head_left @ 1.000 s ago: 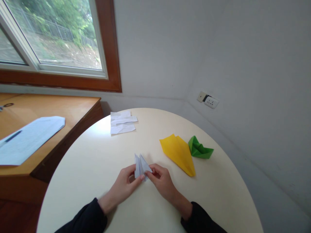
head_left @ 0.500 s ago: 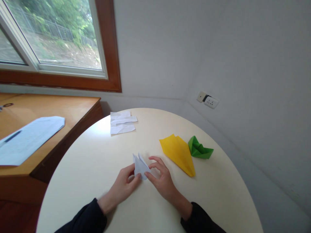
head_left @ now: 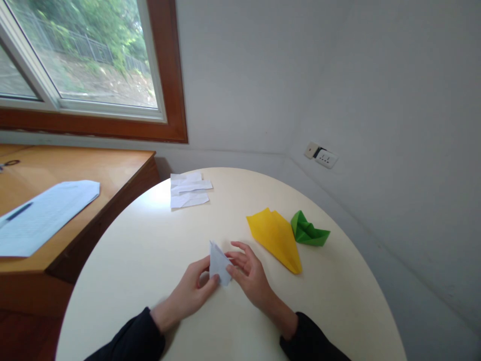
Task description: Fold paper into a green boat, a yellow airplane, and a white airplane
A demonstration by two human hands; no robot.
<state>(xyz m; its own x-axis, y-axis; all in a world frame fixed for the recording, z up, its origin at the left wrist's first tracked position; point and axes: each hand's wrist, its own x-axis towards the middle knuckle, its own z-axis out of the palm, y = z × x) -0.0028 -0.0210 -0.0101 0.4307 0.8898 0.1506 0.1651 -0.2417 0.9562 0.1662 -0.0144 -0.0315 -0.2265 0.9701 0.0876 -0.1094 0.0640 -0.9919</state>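
A small piece of folded white paper [head_left: 219,264], roughly triangular with its point up, is held between my two hands over the round table. My left hand [head_left: 190,287] pinches its left edge, thumb in front and fingers behind. On the right edge, the thumb and a finger of my right hand [head_left: 252,277] grip the paper, while the index finger is raised and curved away. To the right of my right hand lies a yellow folded paper plane [head_left: 277,239], and a green paper boat [head_left: 308,231] sits just beyond it.
Torn white paper pieces [head_left: 191,190] lie at the far edge of the round white table [head_left: 150,250]. On the wooden desk [head_left: 124,165] at left are paper sheets [head_left: 56,210], a pen [head_left: 19,211] and partly visible scissors [head_left: 10,163]. A wall socket [head_left: 326,158] is at the right.
The white paper's two separate upper points have come together into one. Its lower part sits slightly lower, and my right thumb and fingers have closed on its right edge.
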